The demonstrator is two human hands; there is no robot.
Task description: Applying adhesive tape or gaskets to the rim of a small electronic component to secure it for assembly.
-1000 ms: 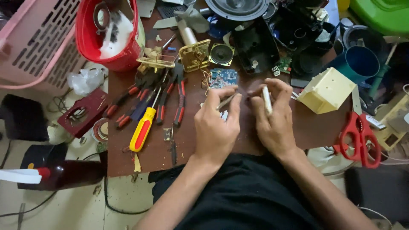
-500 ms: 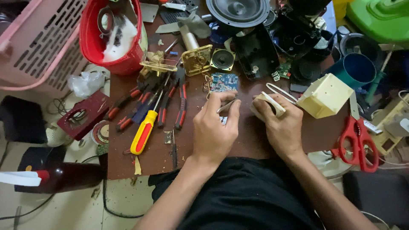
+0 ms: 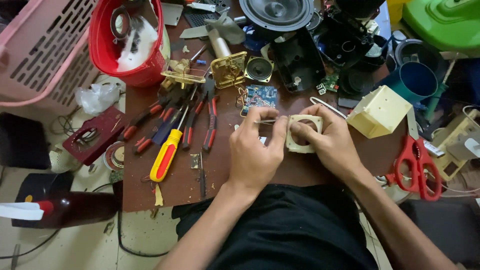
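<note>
Left hand (image 3: pixel 255 150) closed around a thin metal tool (image 3: pixel 264 121), right hand (image 3: pixel 330 140) pinching a cream plastic frame (image 3: pixel 301 134) over the brown table (image 3: pixel 225 170), yellow screwdriver (image 3: pixel 166 154) and pliers (image 3: pixel 210 122) left, blue circuit board (image 3: pixel 260 96) beyond, speaker (image 3: pixel 276 11) farthest

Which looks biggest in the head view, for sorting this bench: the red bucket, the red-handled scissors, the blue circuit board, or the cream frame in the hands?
1. red bucket
2. red-handled scissors
3. cream frame and blue circuit board: too alike to rank.
</note>
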